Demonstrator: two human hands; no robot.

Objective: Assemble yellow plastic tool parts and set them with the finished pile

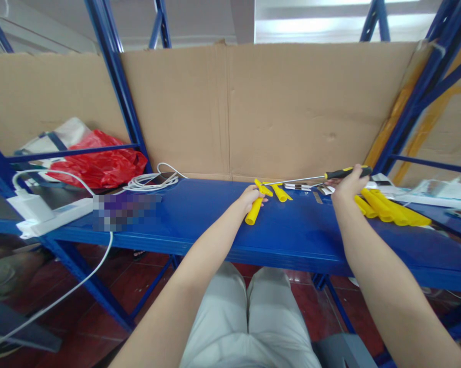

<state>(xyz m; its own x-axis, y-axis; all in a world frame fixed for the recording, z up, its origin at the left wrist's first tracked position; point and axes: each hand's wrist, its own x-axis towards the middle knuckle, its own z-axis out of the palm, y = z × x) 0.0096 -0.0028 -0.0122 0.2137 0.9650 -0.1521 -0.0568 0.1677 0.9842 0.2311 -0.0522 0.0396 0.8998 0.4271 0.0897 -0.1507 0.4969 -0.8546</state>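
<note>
My left hand [249, 197] is closed around a yellow plastic piece with a hollow tube-shaped handle [254, 212], a little above the blue shelf. In my right hand [347, 185] is a long screwdriver [303, 179], gripped by its black and yellow handle. Its thin metal shaft points left, with the tip at the upper part of the yellow piece; whether it touches a screw is too small to tell. Just right of my left hand lies another yellow plastic piece [280, 192]. Several yellow tube handles [387, 208] lie side by side near my right forearm.
Small white and black packets [297, 187] lie behind the work. On the left are a white power strip [63, 214], a coiled white cable [151, 181] and a red plastic bag [100, 161]. A cardboard panel [272, 112] closes the back; blue posts [118, 87] flank it.
</note>
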